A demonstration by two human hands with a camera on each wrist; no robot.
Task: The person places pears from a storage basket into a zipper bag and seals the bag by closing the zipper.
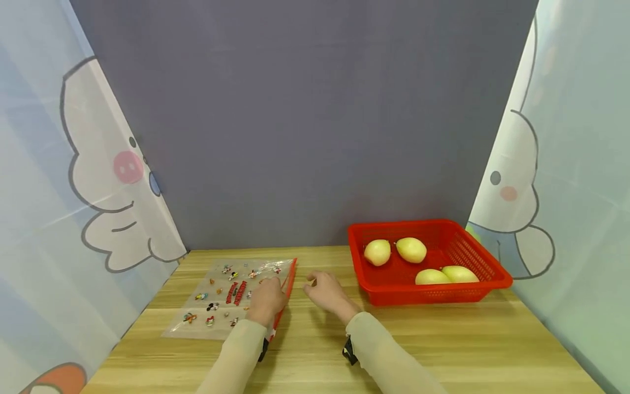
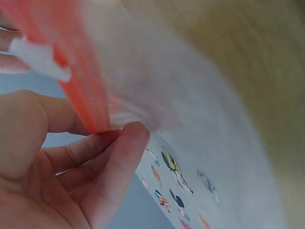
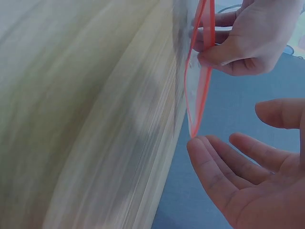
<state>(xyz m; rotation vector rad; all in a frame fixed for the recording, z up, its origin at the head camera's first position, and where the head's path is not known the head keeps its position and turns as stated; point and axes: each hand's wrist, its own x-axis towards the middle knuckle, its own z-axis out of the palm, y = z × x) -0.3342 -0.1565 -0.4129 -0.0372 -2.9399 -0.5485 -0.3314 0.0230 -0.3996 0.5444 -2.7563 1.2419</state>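
Observation:
A clear zip bag (image 1: 226,298) printed with small cartoon figures lies on the table's left half, its red zip edge (image 1: 293,271) facing right. My left hand (image 1: 267,300) pinches that edge between thumb and fingers. In the left wrist view the thumb (image 2: 126,157) presses against the plastic by the red strip. The two red lips of the bag's mouth (image 3: 202,95) stand slightly apart in the right wrist view. My right hand (image 1: 327,294) is just right of the bag, holding nothing. Its fingers (image 3: 214,167) are loosely bent, with fingertips right at the mouth's end.
A red plastic basket (image 1: 443,295) stands on the right of the wooden table (image 1: 315,361), with several yellow pear-like fruits (image 1: 411,250) inside. A grey cloth (image 1: 315,137) hangs behind the table. Patterned curtains (image 1: 581,164) hang at both sides.

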